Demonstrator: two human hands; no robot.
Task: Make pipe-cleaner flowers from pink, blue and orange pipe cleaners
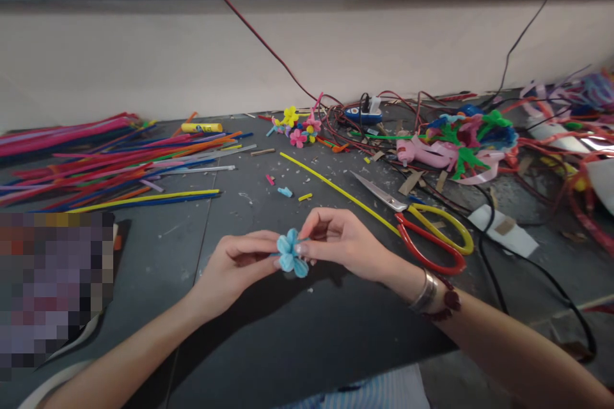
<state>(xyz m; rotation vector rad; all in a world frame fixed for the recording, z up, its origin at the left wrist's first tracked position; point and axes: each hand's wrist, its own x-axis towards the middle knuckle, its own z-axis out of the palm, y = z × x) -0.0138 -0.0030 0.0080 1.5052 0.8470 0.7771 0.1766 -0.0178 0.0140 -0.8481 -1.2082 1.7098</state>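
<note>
A light-blue flower (289, 245) of bent pipe cleaners is held between both hands, just above the dark table. My left hand (244, 259) pinches its left side with thumb and fingertips. From the right, my right hand (336, 239) grips petals near the flower's middle, thumb and index finger closed. The palm sides of both hands are hidden. Beyond them lie short offcuts, a pale-blue piece (285, 192) and a yellow piece (305, 197). A long yellow pipe cleaner (336, 190) runs slanting behind my right hand, close to scissors (432, 230) with one red and one yellow handle.
Bundles of coloured pipe cleaners (119, 163) spread across the left. Small finished flowers (297, 128) lie at the back, near a blue-and-white power strip (363, 115) and tangled cords. A pink glue gun (426, 152) and a colourful fuzzy pile (474, 137) sit at right.
</note>
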